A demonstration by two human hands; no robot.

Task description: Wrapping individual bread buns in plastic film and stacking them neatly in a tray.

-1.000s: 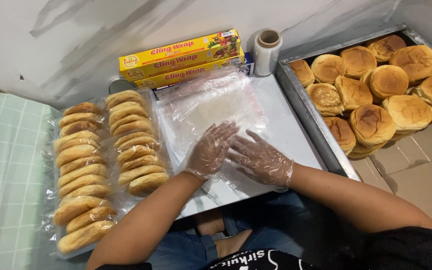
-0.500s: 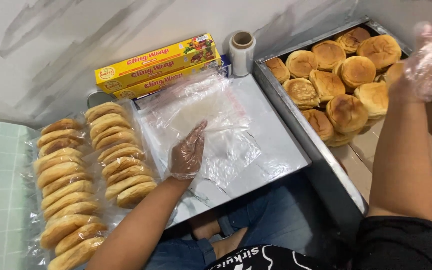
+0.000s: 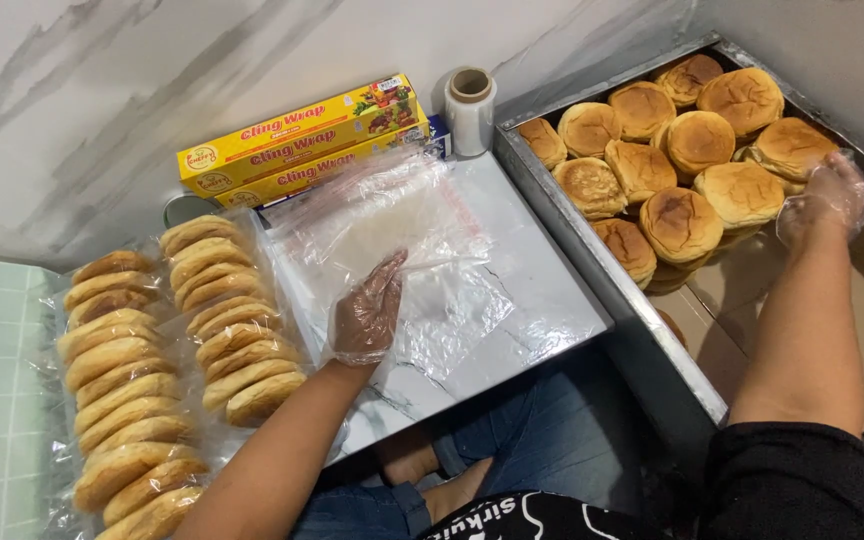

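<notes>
Pinning the cling film sheet [image 3: 422,290] flat with open left hand [image 3: 367,315]; reaching right hand [image 3: 824,200], fingers loose and empty, toward the two-o'clock bun [image 3: 742,195]; gripping gently advised.

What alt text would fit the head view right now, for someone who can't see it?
Seen from above, a gloved right hand reaches the buns in a metal tray, while the gloved left hand rests flat on a clear plastic sheet on a white board. Bagged buns lie at left, yellow wrap boxes behind.
</notes>
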